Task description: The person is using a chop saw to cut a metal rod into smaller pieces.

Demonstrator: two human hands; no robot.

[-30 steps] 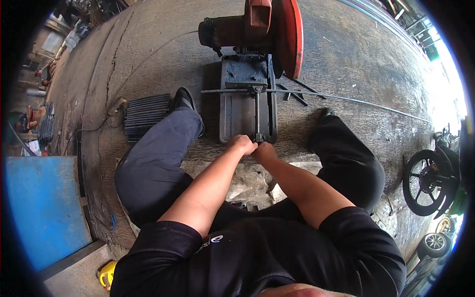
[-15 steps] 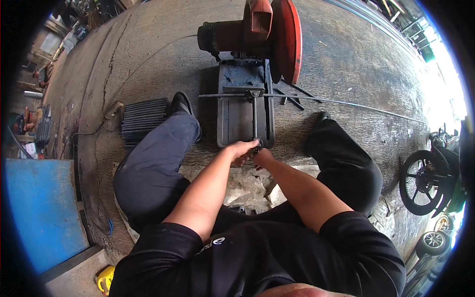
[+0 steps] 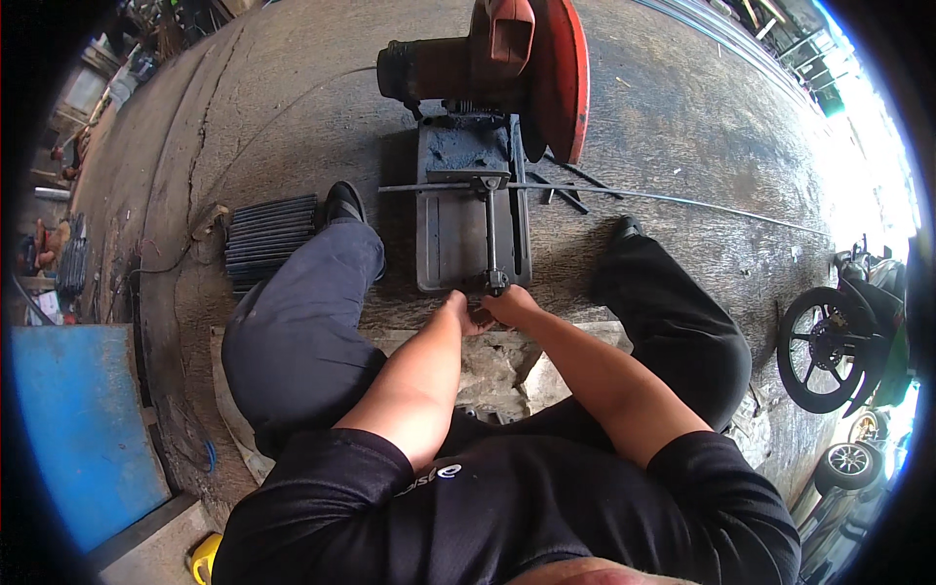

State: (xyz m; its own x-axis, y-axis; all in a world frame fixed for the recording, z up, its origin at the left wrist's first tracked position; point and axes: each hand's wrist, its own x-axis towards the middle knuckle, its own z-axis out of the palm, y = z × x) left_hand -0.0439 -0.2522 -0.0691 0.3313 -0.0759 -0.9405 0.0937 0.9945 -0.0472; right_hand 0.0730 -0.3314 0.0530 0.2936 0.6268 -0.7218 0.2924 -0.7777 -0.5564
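Note:
A chop saw [image 3: 434,219] stands between my feet, with a red blade guard [image 3: 558,83] over its far end. Across its base lies a long thin metal rod [image 3: 673,203], held at the vise jaw [image 3: 489,181]. From that jaw the vise screw [image 3: 491,229] runs toward me, ending in a dark crank handle [image 3: 497,280]. My right hand [image 3: 511,307] is closed at this handle. Just left of and below the handle is my left hand [image 3: 466,314], its fingers curled and partly hidden; what they hold, if anything, does not show.
Cut dark bars [image 3: 268,242] lie in a neat stack beside my left foot. A few short pieces [image 3: 565,195] rest right of the saw. A blue panel [image 3: 88,429] is at the left, a motorcycle wheel [image 3: 824,349] at the right. A power cord [image 3: 166,268] crosses the floor.
My left hand has come off the crank handle, moving slightly down and left. My right hand has moved up against the handle, which has turned. The whole view has shifted slightly.

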